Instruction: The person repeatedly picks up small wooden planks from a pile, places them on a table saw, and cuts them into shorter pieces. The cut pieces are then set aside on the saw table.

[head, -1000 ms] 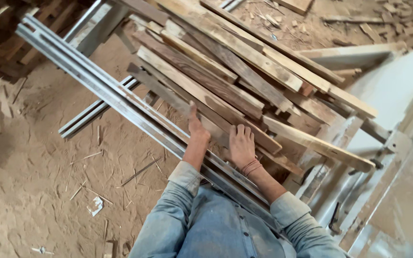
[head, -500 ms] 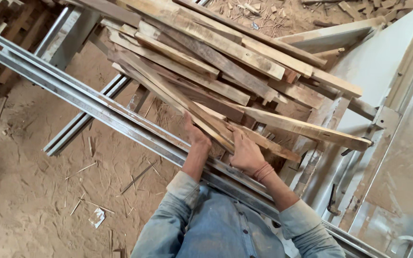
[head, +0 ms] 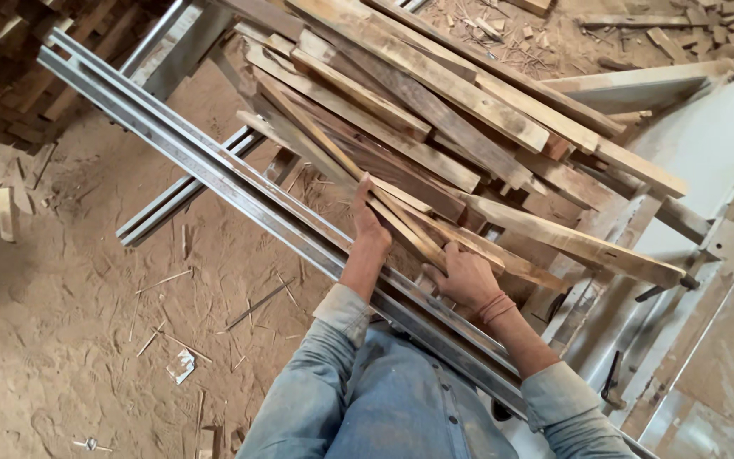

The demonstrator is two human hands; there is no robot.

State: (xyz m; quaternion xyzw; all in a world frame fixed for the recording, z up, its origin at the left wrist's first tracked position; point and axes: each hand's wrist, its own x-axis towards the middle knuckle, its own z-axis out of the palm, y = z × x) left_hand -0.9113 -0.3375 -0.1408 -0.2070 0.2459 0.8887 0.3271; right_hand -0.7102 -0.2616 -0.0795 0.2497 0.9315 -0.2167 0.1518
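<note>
A loose pile of rough wooden planks [head: 435, 127] lies across a long grey metal rail [head: 214, 174] that runs diagonally. A few thin wooden slats [head: 324, 144] are tilted up out of the pile's near side. My left hand [head: 370, 228] is closed around these slats partway along. My right hand [head: 462, 276], with a red band at the wrist, grips their near ends just above the rail. Both arms wear blue denim sleeves.
Sawdust and wood scraps [head: 180, 365] cover the floor at the left. A second metal rail [head: 182, 197] lies on the ground. Stacked wood blocks [head: 10, 76] sit at the upper left. A pale metal machine frame [head: 707, 238] stands at the right.
Both hands went from resting flat on the pile to gripping thin slats, which now angle up from the other planks. The hands have shifted slightly toward my body.
</note>
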